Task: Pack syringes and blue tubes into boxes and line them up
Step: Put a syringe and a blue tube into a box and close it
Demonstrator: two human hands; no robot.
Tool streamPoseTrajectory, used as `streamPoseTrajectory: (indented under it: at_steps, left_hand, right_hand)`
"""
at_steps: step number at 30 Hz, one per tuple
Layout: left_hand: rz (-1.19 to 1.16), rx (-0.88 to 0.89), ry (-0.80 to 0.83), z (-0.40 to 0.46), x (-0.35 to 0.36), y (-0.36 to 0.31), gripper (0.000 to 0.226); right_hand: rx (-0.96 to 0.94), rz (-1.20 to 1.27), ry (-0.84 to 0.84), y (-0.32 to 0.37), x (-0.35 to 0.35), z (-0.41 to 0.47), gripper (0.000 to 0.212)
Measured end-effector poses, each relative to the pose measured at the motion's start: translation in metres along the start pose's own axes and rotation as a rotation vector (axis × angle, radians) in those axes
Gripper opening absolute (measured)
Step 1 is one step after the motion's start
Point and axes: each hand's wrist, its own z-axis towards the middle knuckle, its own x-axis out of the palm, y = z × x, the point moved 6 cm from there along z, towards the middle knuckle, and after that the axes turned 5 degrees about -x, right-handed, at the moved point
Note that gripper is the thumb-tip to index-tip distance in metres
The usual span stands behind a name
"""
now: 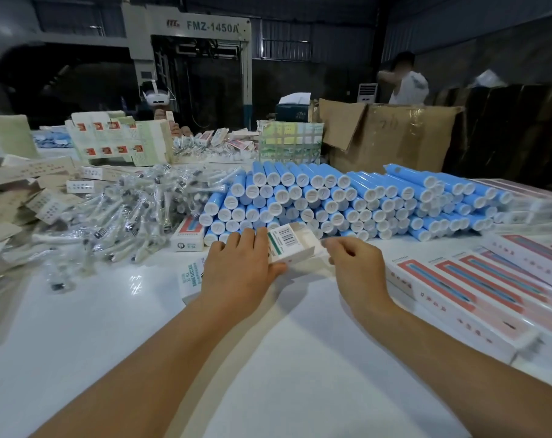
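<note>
left hand (240, 267) grips open box (289, 245); right hand (355, 262) just beside.

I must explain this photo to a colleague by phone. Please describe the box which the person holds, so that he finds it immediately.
Find the big stack of blue tubes across the table's middle. Just in front of it, the left hand grips a small white box. Unlike the flat red-and-white boxes lined up at the right, it shows a barcode and its end is open.

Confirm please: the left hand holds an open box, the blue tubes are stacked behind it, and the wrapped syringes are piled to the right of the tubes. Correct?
Not quite. In the head view the wrapped syringes are piled to the left of the blue tubes, not the right. The left hand does hold the open box.
</note>
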Motion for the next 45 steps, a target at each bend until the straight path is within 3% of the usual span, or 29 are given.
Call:
streamPoseTrajectory:
  at_steps: [8, 12, 17, 23, 28, 32, 35, 36, 38, 40, 41, 43, 45]
  left_hand:
    - [0.032, 0.003, -0.037, -0.004, -0.001, -0.012, 0.071]
    - [0.044, 0.028, -0.054, -0.007, -0.002, -0.014, 0.071]
    - [0.069, 0.083, -0.059, -0.011, -0.003, -0.020, 0.071]
    - [0.085, 0.098, -0.059, -0.014, -0.004, -0.023, 0.070]
    - [0.091, 0.084, -0.058, -0.015, -0.005, -0.026, 0.069]
    - [0.077, 0.054, -0.054, -0.015, -0.007, -0.026, 0.069]
    - [0.038, 0.002, -0.058, -0.012, -0.010, -0.021, 0.071]
    - [0.016, -0.015, -0.061, -0.011, -0.012, -0.019, 0.072]
    - [-0.014, -0.032, -0.070, -0.010, -0.014, -0.017, 0.075]
    - [-0.023, -0.020, -0.078, -0.011, -0.015, -0.018, 0.080]
    - [-0.020, -0.004, -0.077, -0.012, -0.015, -0.020, 0.080]
    - [-0.001, 0.025, -0.063, -0.013, -0.012, -0.024, 0.082]
    - [0.018, 0.048, -0.052, -0.013, -0.011, -0.028, 0.081]
  right_hand:
    - [-0.023, 0.059, 0.186, 0.008, 0.020, -0.013, 0.052]
    - [0.015, 0.093, 0.176, 0.004, 0.017, -0.010, 0.029]
    - [0.051, -0.013, 0.235, -0.005, 0.024, -0.003, 0.061]
    - [0.059, 0.014, 0.200, -0.003, 0.021, -0.006, 0.013]
    - [-0.005, -0.049, 0.214, 0.007, 0.024, -0.010, 0.029]
    - [-0.093, -0.133, 0.238, 0.010, 0.024, -0.009, 0.018]
    - [-0.246, -0.281, 0.081, 0.019, 0.012, -0.001, 0.036]
    - [-0.211, -0.234, -0.010, 0.017, 0.005, 0.003, 0.049]
    - [0.084, 0.129, -0.049, 0.003, 0.001, 0.007, 0.061]
    - [0.434, 0.692, 0.121, -0.009, 0.022, 0.000, 0.051]
    - [0.537, 0.856, 0.213, -0.009, 0.031, -0.006, 0.048]
    - [0.561, 0.961, 0.304, -0.006, 0.037, -0.009, 0.045]
    - [0.515, 0.905, 0.236, -0.010, 0.035, -0.006, 0.030]
